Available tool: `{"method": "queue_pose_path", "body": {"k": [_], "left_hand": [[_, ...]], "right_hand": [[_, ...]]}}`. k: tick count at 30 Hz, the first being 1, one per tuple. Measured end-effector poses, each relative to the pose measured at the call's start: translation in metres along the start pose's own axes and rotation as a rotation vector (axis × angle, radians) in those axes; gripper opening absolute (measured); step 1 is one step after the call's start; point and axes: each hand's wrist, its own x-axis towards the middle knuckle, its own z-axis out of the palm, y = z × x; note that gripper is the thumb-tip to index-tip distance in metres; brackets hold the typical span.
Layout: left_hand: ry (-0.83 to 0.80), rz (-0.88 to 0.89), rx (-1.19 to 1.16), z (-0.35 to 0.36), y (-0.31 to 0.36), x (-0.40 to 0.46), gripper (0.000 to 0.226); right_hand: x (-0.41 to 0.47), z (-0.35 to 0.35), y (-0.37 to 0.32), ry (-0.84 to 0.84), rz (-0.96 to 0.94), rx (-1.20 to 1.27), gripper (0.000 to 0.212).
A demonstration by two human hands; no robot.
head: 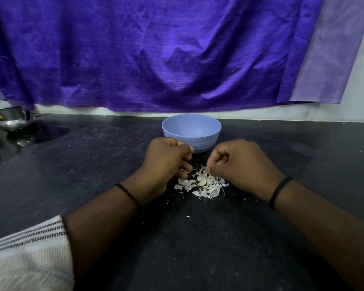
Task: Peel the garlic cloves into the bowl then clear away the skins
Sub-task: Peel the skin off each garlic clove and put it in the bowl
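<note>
Both hands hover over a dark counter [261, 238], just in front of a blue bowl [191, 131]. The left hand [166, 160] has its fingers curled; what it holds is hidden. The right hand [237, 162] pinches a scrap of skin at the top of a pile of garlic skins [208, 189]. One garlic clove [202, 182] lies in the pile, between the hands.

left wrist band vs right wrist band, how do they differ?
The left wrist band is a thin string of small dark beads; the right wrist band is a smooth, wider black loop. A striped sleeve lies below the left one; no sleeve shows on the right forearm. Both are dark and sit just behind the wrist.
</note>
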Motion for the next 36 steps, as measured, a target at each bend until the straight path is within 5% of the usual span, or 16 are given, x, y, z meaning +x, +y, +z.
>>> {"method": "queue_pose_path", "body": {"k": [20, 30, 36], "left_hand": [[0.002, 0.097, 0.099, 0.003, -0.002, -0.002, 0.017], [-0.084, 0.163, 0.015, 0.001, 0.0, -0.006, 0.015], [-0.181, 0.227, 0.023, 0.001, -0.001, -0.01, 0.01]], "right_hand": [[-0.002, 0.005, -0.005, -0.197, -0.34, -0.311, 0.005], [0.004, 0.005, 0.003, 0.198, -0.126, 0.3, 0.008], [0.008, 0.002, 0.007, 0.24, -0.062, 0.472, 0.007]]}}
